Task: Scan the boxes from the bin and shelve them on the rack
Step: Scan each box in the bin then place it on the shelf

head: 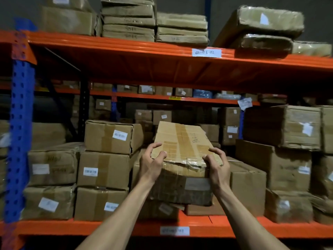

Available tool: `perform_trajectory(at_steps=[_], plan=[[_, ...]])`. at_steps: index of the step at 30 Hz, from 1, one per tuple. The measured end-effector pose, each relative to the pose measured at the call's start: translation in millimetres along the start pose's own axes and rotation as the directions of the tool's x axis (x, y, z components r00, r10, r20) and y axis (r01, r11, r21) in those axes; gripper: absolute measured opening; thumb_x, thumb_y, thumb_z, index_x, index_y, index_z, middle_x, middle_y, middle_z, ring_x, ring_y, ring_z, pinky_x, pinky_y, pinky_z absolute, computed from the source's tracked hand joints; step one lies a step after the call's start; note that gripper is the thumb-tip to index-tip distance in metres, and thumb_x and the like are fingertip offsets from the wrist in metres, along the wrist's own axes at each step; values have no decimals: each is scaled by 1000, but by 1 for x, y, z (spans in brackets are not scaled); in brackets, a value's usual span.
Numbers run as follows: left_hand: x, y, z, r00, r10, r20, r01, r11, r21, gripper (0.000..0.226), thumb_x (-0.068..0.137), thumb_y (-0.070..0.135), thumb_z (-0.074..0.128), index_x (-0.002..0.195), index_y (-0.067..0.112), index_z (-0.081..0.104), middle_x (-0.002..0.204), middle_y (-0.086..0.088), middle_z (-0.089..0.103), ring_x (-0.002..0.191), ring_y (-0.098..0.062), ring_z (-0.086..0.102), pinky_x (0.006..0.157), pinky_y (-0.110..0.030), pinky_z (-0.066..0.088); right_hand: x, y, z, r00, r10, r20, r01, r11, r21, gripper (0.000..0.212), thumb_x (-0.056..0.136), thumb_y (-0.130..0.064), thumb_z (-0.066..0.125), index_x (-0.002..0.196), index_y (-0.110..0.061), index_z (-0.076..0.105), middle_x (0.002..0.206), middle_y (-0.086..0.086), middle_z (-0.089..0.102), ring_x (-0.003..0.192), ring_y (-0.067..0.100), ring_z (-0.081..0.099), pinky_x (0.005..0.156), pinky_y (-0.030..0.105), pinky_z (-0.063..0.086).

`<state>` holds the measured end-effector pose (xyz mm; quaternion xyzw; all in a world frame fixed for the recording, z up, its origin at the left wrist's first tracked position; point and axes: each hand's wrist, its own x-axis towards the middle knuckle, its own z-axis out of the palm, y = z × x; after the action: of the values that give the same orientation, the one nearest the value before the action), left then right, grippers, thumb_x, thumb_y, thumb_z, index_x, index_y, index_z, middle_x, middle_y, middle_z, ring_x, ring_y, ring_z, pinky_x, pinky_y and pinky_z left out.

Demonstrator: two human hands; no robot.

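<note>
A taped brown cardboard box [182, 141] with handwriting on its top is held at the middle shelf of the rack [137, 228], above lower boxes in the gap between two stacks. My left hand [153, 161] grips its near left corner, fingers curled over the top edge. My right hand [216, 163] grips the near right corner the same way. The box's far end reaches into the shelf. Its near face is dented and has a pale label. The bin is out of view.
A three-high stack of labelled boxes [106, 170] stands just left of the held box, and larger boxes [281, 165] are piled to the right. An orange beam [162, 49] carries flat parcels overhead. A blue upright [19, 123] stands at the far left.
</note>
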<state>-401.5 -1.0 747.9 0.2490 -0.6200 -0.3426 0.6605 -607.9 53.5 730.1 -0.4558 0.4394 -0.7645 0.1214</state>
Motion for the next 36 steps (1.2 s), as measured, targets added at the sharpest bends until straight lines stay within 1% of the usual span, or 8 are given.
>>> perform_trajectory(at_steps=[6,17,21,23,25,27,30,36], plan=[[100,-46,-26,998,-31,-58,33,998,44,37,71,37,64,107,29,68,100,16,67,90,3,61,67,-17,44,80,46,88,999,21,35,-20,1000,-23,43,68,-57,70,109,-43,67,106,-4,71,96,20,70,79,44,60],[208,-129,-39,972,210,-102,-185,959,213,22,84,38,64,91,21,75,101,25,68,100,7,58,84,-19,41,165,109,170,996,-77,47,82,990,-113,28,77,-56,69,101,-47,60,111,5,67,95,18,67,70,32,53],[233,-142,-40,880,473,-48,-388,773,502,15,85,31,75,88,16,76,113,-5,67,111,-17,59,94,-36,48,179,113,184,990,-89,105,105,981,-163,28,76,-60,69,100,-58,55,120,8,64,106,27,65,86,49,60],[239,-151,-38,766,634,108,-538,539,649,19,89,29,70,100,15,77,124,-12,64,123,-26,55,104,-45,44,182,122,187,980,-153,126,177,962,-210,33,85,-51,67,114,-53,50,130,9,63,116,28,64,97,54,56],[238,-169,-37,647,658,386,-644,200,739,39,98,33,51,130,15,64,144,-16,52,140,-32,40,116,-54,27,181,136,185,956,-255,147,293,879,-377,48,96,-45,60,141,-37,44,160,19,41,148,37,39,121,58,33],[227,-188,-38,616,572,541,-670,20,742,56,102,37,33,152,11,36,160,-13,30,150,-27,21,121,-57,11,180,146,182,903,-402,151,405,680,-611,62,102,-44,48,158,-20,37,173,23,5,161,35,1,129,56,2],[219,-202,-45,638,534,554,-654,-4,756,61,103,40,25,156,9,23,163,-12,21,152,-26,16,120,-60,7,163,161,185,759,-592,271,573,410,-710,63,106,-38,34,164,-14,29,172,26,2,160,37,-4,128,58,-3],[208,-191,-43,745,379,548,-584,-25,811,64,102,41,26,157,9,20,163,-15,21,152,-28,15,119,-62,8,151,178,182,791,-490,367,573,378,-727,65,108,-42,22,168,-17,14,174,16,-10,160,34,-12,127,56,-10]])
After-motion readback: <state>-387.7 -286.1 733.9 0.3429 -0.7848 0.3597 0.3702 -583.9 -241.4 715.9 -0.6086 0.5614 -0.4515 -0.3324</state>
